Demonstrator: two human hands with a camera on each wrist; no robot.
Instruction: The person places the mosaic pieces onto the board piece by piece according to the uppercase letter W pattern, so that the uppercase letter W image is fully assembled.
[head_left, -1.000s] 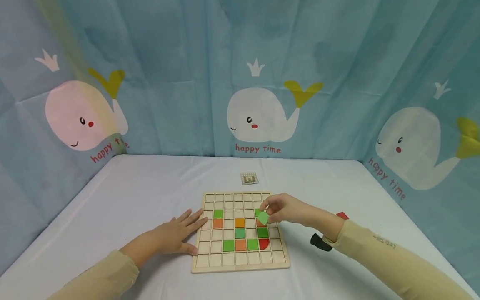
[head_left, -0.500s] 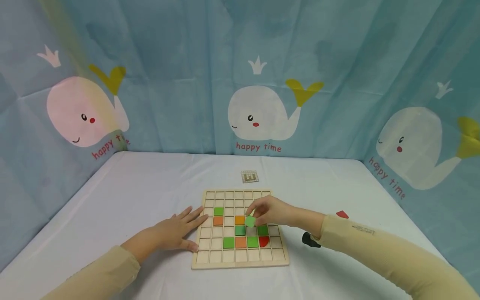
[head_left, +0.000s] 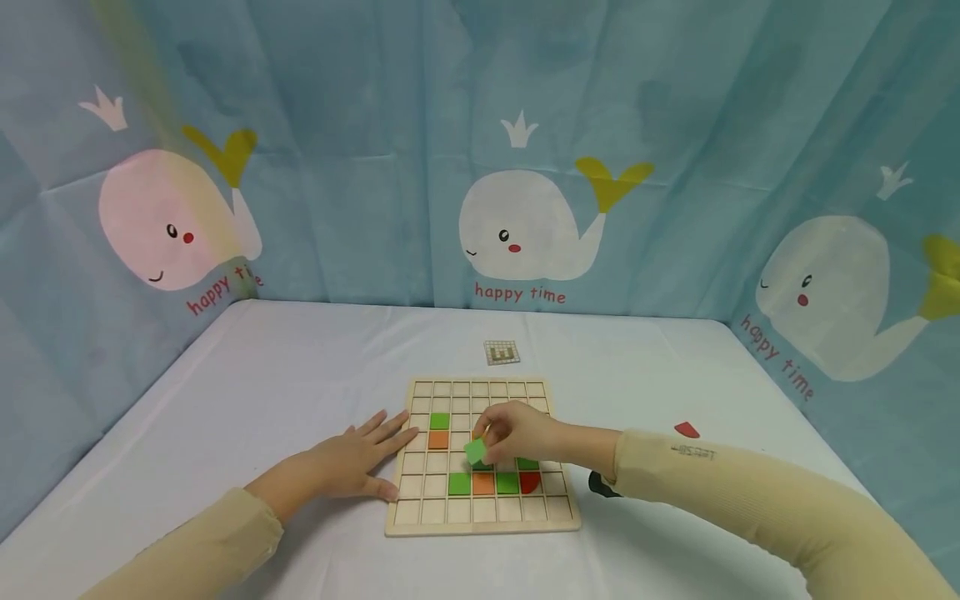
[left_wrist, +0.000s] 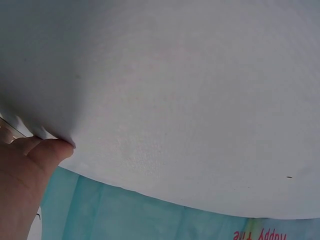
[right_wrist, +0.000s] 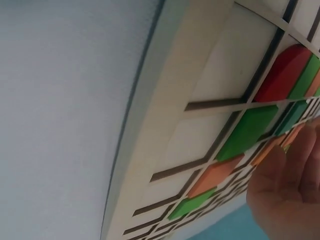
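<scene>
A wooden grid board [head_left: 495, 512] lies on the white table. Several square tiles sit in its cells, among them an orange tile [head_left: 483, 483] and a green tile [head_left: 459, 483] in a lower row. That row ends in a rounded red tile [head_left: 529, 482]. Over the board's middle, my right hand [head_left: 521, 432] pinches a light green square tile [head_left: 476, 453], tilted, partly covering the tiles behind. My left hand [head_left: 352, 462] lies with spread fingers at the board's left edge. In the right wrist view, another orange tile [right_wrist: 215, 175] shows between green ones.
A small card [head_left: 501, 352] with a grid pattern lies beyond the board. To the right, a red piece [head_left: 686, 429] lies on the table, and a black object [head_left: 602, 485] is partly hidden by the right sleeve. A blue whale-print curtain [head_left: 360, 217] surrounds the table.
My right hand has carried the light green tile leftward and slightly nearer, from the board's right side to its middle. My left hand has stayed at the left edge.
</scene>
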